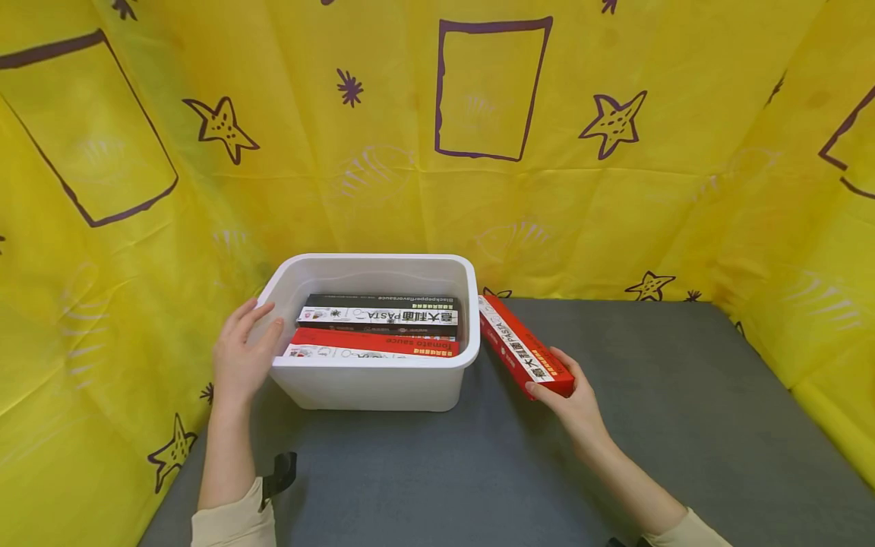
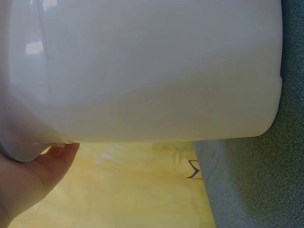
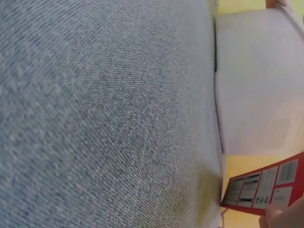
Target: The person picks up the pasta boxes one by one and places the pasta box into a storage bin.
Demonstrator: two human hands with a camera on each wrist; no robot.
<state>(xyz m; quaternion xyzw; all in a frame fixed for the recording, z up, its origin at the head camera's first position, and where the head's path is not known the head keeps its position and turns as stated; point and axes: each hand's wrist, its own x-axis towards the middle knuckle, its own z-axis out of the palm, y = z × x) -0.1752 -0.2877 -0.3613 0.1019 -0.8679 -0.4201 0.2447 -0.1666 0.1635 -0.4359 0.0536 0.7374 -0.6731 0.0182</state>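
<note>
A white plastic bin stands on the grey surface, with black pasta boxes and a red pasta box labelled "Tomato sauce" lying inside. My left hand grips the bin's left rim; in the left wrist view fingers curl beneath the rim's lip. Right of the bin, my right hand holds another red pasta box by its near end, thumb on one side and fingers on the other. That box slants away, its far end close beside the bin's right wall. Its barcode side shows in the right wrist view.
Yellow cloth with purple drawings hangs behind and along both sides of the grey-covered surface. A black strap is at the left sleeve cuff.
</note>
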